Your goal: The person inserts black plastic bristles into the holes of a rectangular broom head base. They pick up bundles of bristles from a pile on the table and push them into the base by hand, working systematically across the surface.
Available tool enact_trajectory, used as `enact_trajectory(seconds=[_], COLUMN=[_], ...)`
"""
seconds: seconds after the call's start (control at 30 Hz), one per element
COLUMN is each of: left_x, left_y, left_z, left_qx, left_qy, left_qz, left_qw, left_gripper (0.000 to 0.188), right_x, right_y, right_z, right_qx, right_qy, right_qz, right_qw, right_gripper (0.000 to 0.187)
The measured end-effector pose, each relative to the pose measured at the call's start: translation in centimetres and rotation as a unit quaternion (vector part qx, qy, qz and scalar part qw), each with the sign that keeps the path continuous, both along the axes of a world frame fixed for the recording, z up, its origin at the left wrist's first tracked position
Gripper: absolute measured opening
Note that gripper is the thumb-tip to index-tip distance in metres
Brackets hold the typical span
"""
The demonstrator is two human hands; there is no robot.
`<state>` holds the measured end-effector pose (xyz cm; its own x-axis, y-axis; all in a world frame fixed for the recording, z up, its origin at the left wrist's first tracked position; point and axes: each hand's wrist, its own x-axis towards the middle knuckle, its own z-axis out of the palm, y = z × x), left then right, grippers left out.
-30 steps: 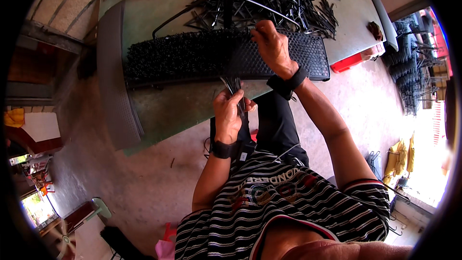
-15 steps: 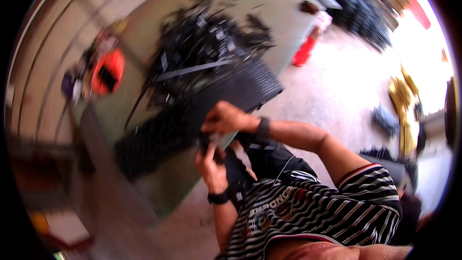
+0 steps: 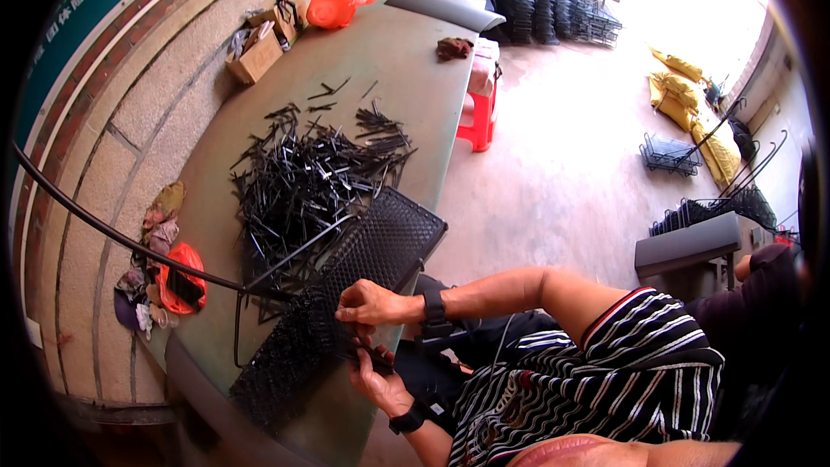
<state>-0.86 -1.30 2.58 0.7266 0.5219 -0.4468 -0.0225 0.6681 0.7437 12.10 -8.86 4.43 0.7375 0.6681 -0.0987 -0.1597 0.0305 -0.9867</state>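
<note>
A black mesh rack panel (image 3: 393, 229) lies slantwise on the table near its front edge. Its lower-left part (image 3: 281, 367) is densely covered with short upright black pieces. My right hand (image 3: 373, 303) is closed in a pinch at the border between that part and the bare mesh. Whatever its fingertips hold is hidden. Just below, beside the panel's edge, my left hand (image 3: 379, 382) is closed around dark strips, partly hidden by its fingers. Beyond the panel spreads a loose heap of black strips (image 3: 298, 186). A long bent black rod (image 3: 121, 238) reaches from the panel toward the left.
Along the wall sit a cardboard box (image 3: 255, 54), an orange-red bag (image 3: 339, 2), and another bag (image 3: 181, 281) with a dark object on it. A red stool (image 3: 478, 117) stands past the table's right edge. Wire racks (image 3: 536, 0) and yellow sacks (image 3: 692, 104) lie farther off.
The view has turned and sharpened. My hands were close together off the panel's front edge; now my right hand is at the panel's covered part, with my left hand just below.
</note>
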Motion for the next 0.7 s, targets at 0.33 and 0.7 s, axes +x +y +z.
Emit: enact_trajectory(seconds=[0.33,0.7], left_x=[0.1,-0.1], left_y=[0.4,0.9], left_z=[-0.2,-1.1], left_qx=[-0.003,-0.093], left_qy=[-0.002,-0.035], left_qz=[0.012,0.008], left_qw=[1.0,0.995], left_gripper=[0.028,0.02], right_x=[0.9,4.1], right_y=[-1.5,0.9], right_z=[2.8,2.8], right_qx=[0.04,-0.063], right_qy=[-0.023,-0.33], right_qz=[-0.059,-0.153], right_qw=[0.997,0.929], right_gripper=[0.012,0.013])
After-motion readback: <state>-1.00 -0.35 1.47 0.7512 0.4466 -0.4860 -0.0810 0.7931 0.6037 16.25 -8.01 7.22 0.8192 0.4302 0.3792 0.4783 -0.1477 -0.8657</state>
